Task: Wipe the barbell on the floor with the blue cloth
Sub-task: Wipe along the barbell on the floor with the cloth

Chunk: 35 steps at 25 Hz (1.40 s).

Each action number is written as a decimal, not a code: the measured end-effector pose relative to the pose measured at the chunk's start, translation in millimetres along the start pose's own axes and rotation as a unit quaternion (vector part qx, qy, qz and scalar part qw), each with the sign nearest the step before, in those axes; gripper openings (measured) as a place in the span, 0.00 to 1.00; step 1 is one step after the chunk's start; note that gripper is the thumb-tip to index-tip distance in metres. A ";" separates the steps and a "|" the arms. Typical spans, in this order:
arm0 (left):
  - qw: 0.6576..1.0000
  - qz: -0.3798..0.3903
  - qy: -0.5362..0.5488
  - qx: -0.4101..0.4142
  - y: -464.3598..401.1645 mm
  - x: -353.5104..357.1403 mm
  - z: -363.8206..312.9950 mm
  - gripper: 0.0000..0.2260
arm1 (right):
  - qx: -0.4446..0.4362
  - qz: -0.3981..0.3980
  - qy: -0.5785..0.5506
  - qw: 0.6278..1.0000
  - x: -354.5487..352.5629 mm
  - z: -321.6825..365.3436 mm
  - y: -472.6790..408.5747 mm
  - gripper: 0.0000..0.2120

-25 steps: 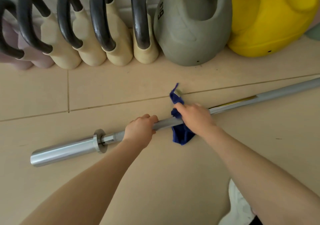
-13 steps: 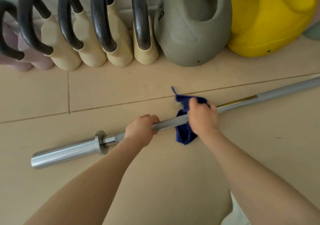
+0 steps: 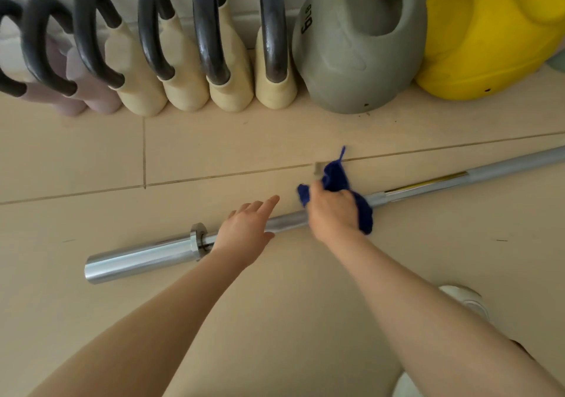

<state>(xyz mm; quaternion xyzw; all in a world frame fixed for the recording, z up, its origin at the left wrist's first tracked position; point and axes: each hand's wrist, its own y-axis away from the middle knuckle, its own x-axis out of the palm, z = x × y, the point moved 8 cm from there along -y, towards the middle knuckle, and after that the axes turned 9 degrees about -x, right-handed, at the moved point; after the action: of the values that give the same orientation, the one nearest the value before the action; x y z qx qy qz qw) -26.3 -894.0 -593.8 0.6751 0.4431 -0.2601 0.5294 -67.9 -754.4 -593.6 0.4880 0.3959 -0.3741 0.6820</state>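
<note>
A tiled floor [image 3: 91,158] carries the barbell [image 3: 137,257], lying slantwise in front of the kettlebells [image 3: 357,45] along the wall. The right hand [image 3: 333,213] clamps the blue cloth [image 3: 362,213] around the shaft for full contact; the left hand [image 3: 244,231] hovers beside it with fingers spread, gripping nothing.

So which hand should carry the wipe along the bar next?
Right. The right hand grips the blue cloth on the barbell; the left hand is open, without cloth.

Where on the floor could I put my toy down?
Bare tile lies between the barbell and the grey kettlebell, and on the near side left of the left hand. Along the wall it is crowded with kettlebells.
</note>
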 end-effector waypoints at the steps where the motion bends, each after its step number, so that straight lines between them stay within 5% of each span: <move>1: 1.000 -0.004 -0.012 0.002 5.3 -4.2 10.9 0.28 | -0.047 0.025 -0.017 0.998 11.5 39.3 4.2 0.13; 5: 0.997 -0.005 -0.071 -0.044 26.0 -20.8 70.1 0.30 | -0.193 0.063 -0.064 0.977 34.4 111.3 17.1 0.11; 10: 0.996 0.013 -0.072 -0.052 49.0 -10.4 100.3 0.35 | 0.021 -0.003 0.019 1.000 21.0 38.7 19.9 0.13; 14: 0.996 0.013 -0.078 -0.034 56.3 0.1 94.1 0.35 | -0.097 0.035 -0.127 0.987 41.0 141.9 40.1 0.16; 18: 0.995 -0.049 -0.019 -0.084 55.5 -12.0 109.3 0.36 | -0.070 0.008 -0.426 0.902 32.7 165.4 39.1 0.16; 20: 0.993 -0.082 -0.019 -0.088 53.4 -20.1 114.2 0.39 | -0.069 -0.036 -0.479 0.874 26.5 165.0 39.5 0.16; 24: 0.985 -0.115 0.054 -0.113 48.6 -34.8 121.0 0.28 | -0.112 0.050 -0.199 0.972 53.3 151.3 26.4 0.28; 27: 0.983 -0.148 0.038 -0.102 36.2 -47.5 114.7 0.13 | -0.147 0.073 -0.082 0.983 68.9 154.4 19.8 0.31; 31: 0.987 -0.126 0.063 -0.082 37.3 -34.9 99.7 0.18 | -0.179 0.049 -0.024 0.982 65.2 158.8 1.8 0.24; 35: 0.993 -0.096 0.004 -0.068 38.5 -20.1 101.0 0.31 | -0.117 -0.055 -0.146 0.981 38.4 108.7 -13.5 0.11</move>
<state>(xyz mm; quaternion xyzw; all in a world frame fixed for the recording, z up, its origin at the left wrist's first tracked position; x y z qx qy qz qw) 9.7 -997.8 -589.4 0.5930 0.5250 -0.2765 0.5443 -45.4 -867.0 -610.5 0.3227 0.3591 -0.4292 0.7633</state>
